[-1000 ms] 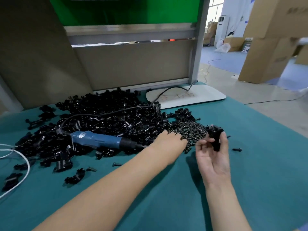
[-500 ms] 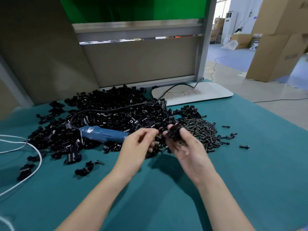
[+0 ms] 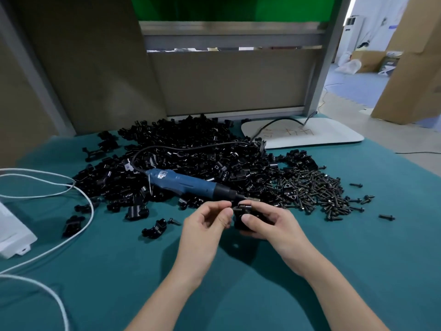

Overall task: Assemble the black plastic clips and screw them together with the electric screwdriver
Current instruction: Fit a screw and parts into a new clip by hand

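My right hand [image 3: 269,225] grips a black plastic clip [image 3: 239,222] just above the teal table. My left hand [image 3: 206,225] pinches a small screw [image 3: 235,208] at the clip's top edge; most of the screw is hidden by my fingertips. The blue electric screwdriver [image 3: 183,183] lies on the pile of black clips [image 3: 191,151], its tip pointing right, close behind my hands. A heap of dark screws [image 3: 312,192] spreads to the right of the pile.
Loose clips [image 3: 154,229] and a stray screw [image 3: 174,220] lie left of my hands. White cables [image 3: 78,225] and a white box [image 3: 14,232] sit at the left. A white tray [image 3: 334,136] stands behind. More stray screws [image 3: 386,217] lie at the right.
My left hand left the screw heap and came to the clip with a screw. My right hand brought the clip leftward and toward me, and both hands now meet in front of the screwdriver.
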Demonstrator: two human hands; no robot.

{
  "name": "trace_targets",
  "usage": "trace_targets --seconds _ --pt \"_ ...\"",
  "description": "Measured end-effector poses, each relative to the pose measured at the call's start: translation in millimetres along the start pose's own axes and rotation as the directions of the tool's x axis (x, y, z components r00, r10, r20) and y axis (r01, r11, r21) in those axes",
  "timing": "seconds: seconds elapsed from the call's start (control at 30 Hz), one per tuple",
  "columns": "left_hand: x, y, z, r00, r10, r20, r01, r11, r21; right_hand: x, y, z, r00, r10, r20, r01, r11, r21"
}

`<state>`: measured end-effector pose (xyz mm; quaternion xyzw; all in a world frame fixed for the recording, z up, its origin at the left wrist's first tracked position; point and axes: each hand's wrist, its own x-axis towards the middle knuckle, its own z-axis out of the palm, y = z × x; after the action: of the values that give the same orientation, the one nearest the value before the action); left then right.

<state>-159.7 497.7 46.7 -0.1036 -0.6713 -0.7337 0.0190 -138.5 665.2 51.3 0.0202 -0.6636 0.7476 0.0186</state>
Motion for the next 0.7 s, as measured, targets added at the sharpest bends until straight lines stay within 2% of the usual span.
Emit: trace_targets --seconds 0.27,0.4,0.5,0.7 --pt "3.1 -0.6 -4.5 0.999 0.038 -0.029 -0.037 0.999 0.019 0.5 1.3 -3.7 1.000 -0.030 0.000 0.030 0.998 -0.053" --pt "2.0 -1.7 -3.8 1.000 0.013 0.028 -0.015 0.997 0.073 -1.9 -0.4 -1.1 0.995 -0.084 0.054 0.094 0.968 -0.231" --pt "2.9 -3.7 -5.0 0.999 -0.019 0.036 0.016 0.996 0.090 -4.0 -1.6 -0.7 0.991 -0.115 0.071 0.131 0.948 -0.292" --pt "2.7 -4.2 -5.1 0.997 -0.021 0.078 0.012 0.995 0.103 -4.5 -0.6 -1.9 0.989 -0.121 0.084 0.140 0.952 -0.272"
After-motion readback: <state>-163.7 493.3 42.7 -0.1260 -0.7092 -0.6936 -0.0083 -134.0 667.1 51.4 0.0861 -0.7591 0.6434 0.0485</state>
